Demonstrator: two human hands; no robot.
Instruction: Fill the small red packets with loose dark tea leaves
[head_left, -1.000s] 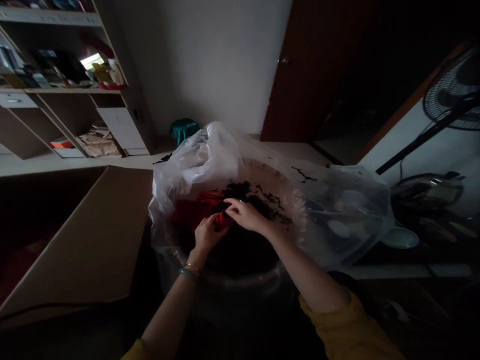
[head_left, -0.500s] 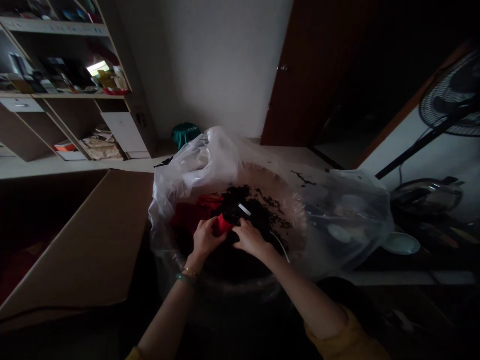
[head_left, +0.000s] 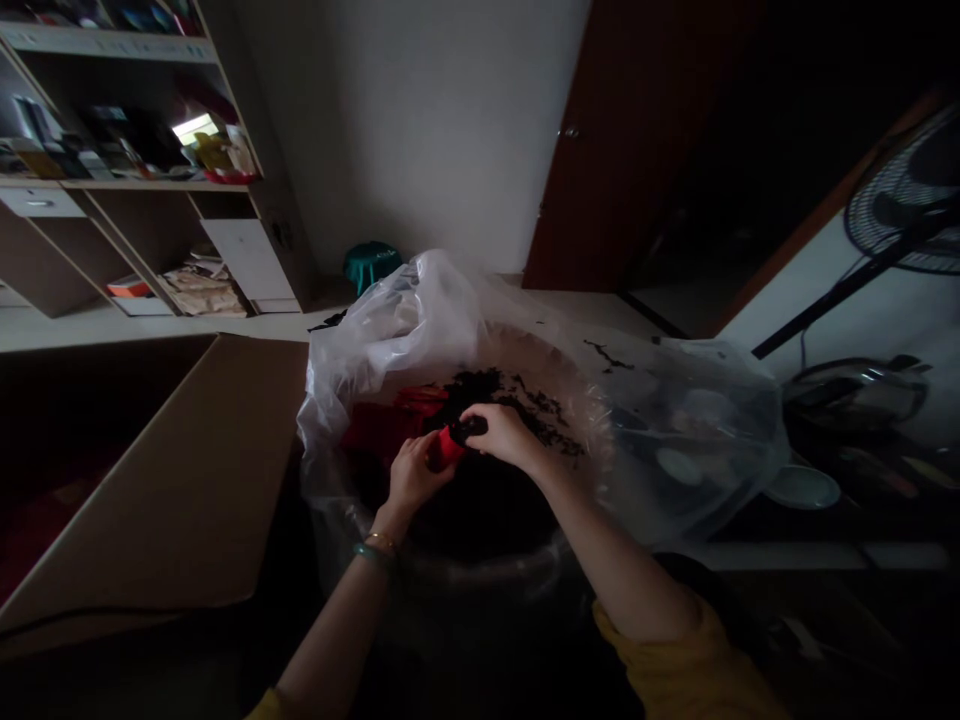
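Observation:
My left hand [head_left: 412, 472] is wrapped round a small red pouch [head_left: 448, 447], tilted with its mouth up and to the right. My right hand [head_left: 504, 436] is closed at that mouth, its fingertips round a clump of dark loose leaves [head_left: 472, 428] that look like dried tea. Both hands are over a wide round tub lined with clear plastic sheeting [head_left: 427, 300]. More dark leaves [head_left: 547, 410] lie scattered across the tub's pale far side. Flat red pouches [head_left: 371, 425] lie in the tub left of my hands. The tub's near part is too dark to make out.
An open cardboard box [head_left: 187, 480] stands close on the left. The plastic sheeting spreads right towards a pale dish [head_left: 802, 487] and a standing fan [head_left: 900, 200]. Behind are a shelf unit [head_left: 247, 255], a green-covered bin [head_left: 373, 265] and a brown door [head_left: 600, 150].
My right hand went from the pouch's mouth down and right, uncovering a dark item with a bright strip, then came back up to the mouth with leaves. My left hand kept hold of the pouch.

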